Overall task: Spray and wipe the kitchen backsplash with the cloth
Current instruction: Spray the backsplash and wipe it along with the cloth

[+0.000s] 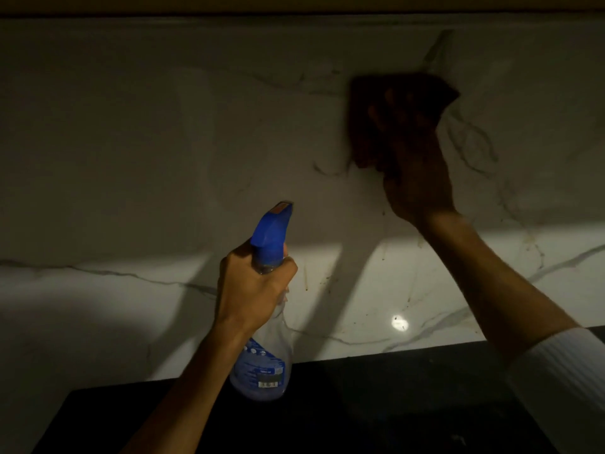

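While the left hand [255, 290] curls tight round the neck of the one spray bottle [265, 365] at 6 o'clock, the right hand [412, 152] — blurred, fingers spread — presses the one dark cloth [425, 90] flat on the backsplash [163, 142] at 1 o'clock. Bare marble lies open toward 9 o'clock; the dark desk [360, 404] edges it below.

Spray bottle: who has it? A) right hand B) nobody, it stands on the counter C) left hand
C: the left hand grips the neck of the spray bottle just below its blue head, while the right hand presses the cloth against the backsplash.
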Demonstrator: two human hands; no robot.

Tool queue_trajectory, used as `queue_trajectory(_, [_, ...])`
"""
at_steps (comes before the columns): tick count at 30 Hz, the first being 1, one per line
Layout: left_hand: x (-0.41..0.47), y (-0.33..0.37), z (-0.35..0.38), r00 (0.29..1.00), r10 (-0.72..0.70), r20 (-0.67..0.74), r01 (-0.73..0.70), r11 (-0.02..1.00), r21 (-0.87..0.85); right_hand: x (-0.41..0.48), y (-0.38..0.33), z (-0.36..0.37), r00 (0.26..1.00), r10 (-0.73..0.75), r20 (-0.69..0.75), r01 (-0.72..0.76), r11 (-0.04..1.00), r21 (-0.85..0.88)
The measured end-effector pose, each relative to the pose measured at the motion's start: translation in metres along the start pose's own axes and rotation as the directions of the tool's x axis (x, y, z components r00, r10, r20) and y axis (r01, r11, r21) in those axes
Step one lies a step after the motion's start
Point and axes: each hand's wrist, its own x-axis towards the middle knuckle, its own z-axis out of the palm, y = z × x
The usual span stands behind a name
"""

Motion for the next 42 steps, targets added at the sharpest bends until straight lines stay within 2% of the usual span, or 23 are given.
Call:
queue_trajectory(3, [-0.004, -0.001, 0.005, 1.0, -0.015, -0.025, 0.015, 1.0, 0.012, -0.016, -0.004, 0.004, 0.99, 0.126, -0.059, -0.123, 0.991, 0.055])
queue_trajectory(6, [-0.009, 0.0, 0.01, 0.998, -0.062, -0.013, 0.061, 0.997, -0.055, -0.07, -0.024, 0.019, 0.992, 0.114, 0.044, -0.116, 0.992, 0.047])
queue_trajectory(8, [-0.011, 0.001, 0.012, 0.998, -0.06, -0.006, 0.059, 0.996, -0.063, -0.106, -0.029, 0.029, 0.981, 0.007, 0.195, -0.007, 1.0, 0.002])
queue_trajectory(10, [-0.011, 0.0, 0.013, 0.999, -0.052, -0.012, 0.052, 0.998, -0.042, -0.129, -0.022, 0.033, 0.927, -0.165, 0.336, 0.186, 0.982, -0.031])
queue_trajectory(12, [-0.011, -0.001, 0.013, 0.999, -0.041, -0.028, 0.041, 0.999, -0.01, -0.132, -0.007, 0.029, 0.904, -0.23, 0.36, 0.262, 0.964, -0.04])
queue_trajectory(13, [-0.011, -0.003, 0.013, 0.999, -0.032, -0.034, 0.033, 0.999, 0.016, -0.129, -0.001, 0.027, 0.927, -0.185, 0.325, 0.211, 0.977, -0.044])
queue_trajectory(15, [-0.011, -0.005, 0.011, 0.999, -0.03, -0.028, 0.031, 0.998, 0.057, -0.123, 0.004, 0.022, 0.979, 0.057, 0.195, -0.051, 0.998, -0.039])
queue_trajectory(17, [-0.012, -0.008, 0.008, 0.999, -0.039, -0.021, 0.04, 0.997, 0.066, -0.125, -0.006, 0.025, 0.949, 0.303, 0.09, -0.306, 0.951, 0.028])
queue_trajectory(19, [-0.014, -0.013, 0.006, 0.998, -0.057, -0.013, 0.057, 0.997, 0.046, -0.138, -0.029, 0.037, 0.907, 0.414, 0.081, -0.421, 0.9, 0.113])
queue_trajectory(20, [-0.016, -0.015, 0.006, 0.998, -0.065, -0.009, 0.065, 0.997, 0.041, -0.148, -0.04, 0.044, 0.903, 0.415, 0.108, -0.427, 0.896, 0.127])
queue_trajectory(22, [-0.019, -0.022, 0.004, 0.997, -0.077, -0.003, 0.077, 0.995, 0.059, -0.168, -0.06, 0.055, 0.93, 0.292, 0.222, -0.32, 0.942, 0.102])
queue_trajectory(23, [-0.021, -0.024, 0.003, 0.997, -0.079, -0.001, 0.079, 0.993, 0.087, -0.175, -0.064, 0.058, 0.941, 0.169, 0.293, -0.203, 0.975, 0.089])
queue_trajectory(25, [-0.022, -0.029, 0.0, 0.996, -0.091, 0.005, 0.09, 0.988, 0.127, -0.175, -0.057, 0.058, 0.917, -0.07, 0.392, 0.043, 0.996, 0.078])
queue_trajectory(26, [-0.022, -0.031, -0.003, 0.994, -0.107, 0.013, 0.104, 0.987, 0.125, -0.168, -0.052, 0.057, 0.908, -0.127, 0.398, 0.11, 0.992, 0.066])
queue_trajectory(28, [-0.023, -0.035, -0.007, 0.99, -0.142, 0.024, 0.139, 0.983, 0.117, -0.147, -0.047, 0.055, 0.936, -0.105, 0.337, 0.097, 0.994, 0.04])
queue_trajectory(30, [-0.025, -0.042, -0.011, 0.988, -0.154, -0.002, 0.152, 0.977, 0.147, -0.129, -0.056, 0.056, 0.969, 0.035, 0.245, -0.049, 0.997, 0.051])
queue_trajectory(32, [-0.028, -0.049, -0.013, 0.984, -0.175, -0.045, 0.18, 0.969, 0.169, -0.127, -0.072, 0.063, 0.97, 0.135, 0.204, -0.15, 0.987, 0.064])
queue_trajectory(34, [-0.03, -0.055, -0.016, 0.975, -0.21, -0.067, 0.219, 0.962, 0.166, -0.142, -0.085, 0.072, 0.967, 0.061, 0.249, -0.076, 0.996, 0.054])
queue_trajectory(36, [-0.033, -0.059, -0.02, 0.969, -0.242, -0.048, 0.246, 0.956, 0.159, -0.167, -0.092, 0.078, 0.905, -0.173, 0.389, 0.172, 0.984, 0.039])
queue_trajectory(38, [-0.036, -0.062, -0.025, 0.965, -0.258, -0.046, 0.262, 0.953, 0.15, -0.186, -0.089, 0.076, 0.753, -0.375, 0.541, 0.422, 0.906, 0.041])
queue_trajectory(39, [-0.038, -0.064, -0.028, 0.963, -0.263, -0.06, 0.269, 0.95, 0.159, -0.187, -0.085, 0.075, 0.702, -0.414, 0.579, 0.479, 0.876, 0.045])
queue_trajectory(40, [-0.04, -0.066, -0.031, 0.96, -0.268, -0.079, 0.278, 0.944, 0.175, -0.184, -0.082, 0.075, 0.692, -0.428, 0.581, 0.496, 0.867, 0.049])
queue_trajectory(42, [-0.042, -0.071, -0.036, 0.952, -0.284, -0.117, 0.303, 0.932, 0.2, -0.168, -0.079, 0.076, 0.75, -0.403, 0.525, 0.442, 0.895, 0.055])
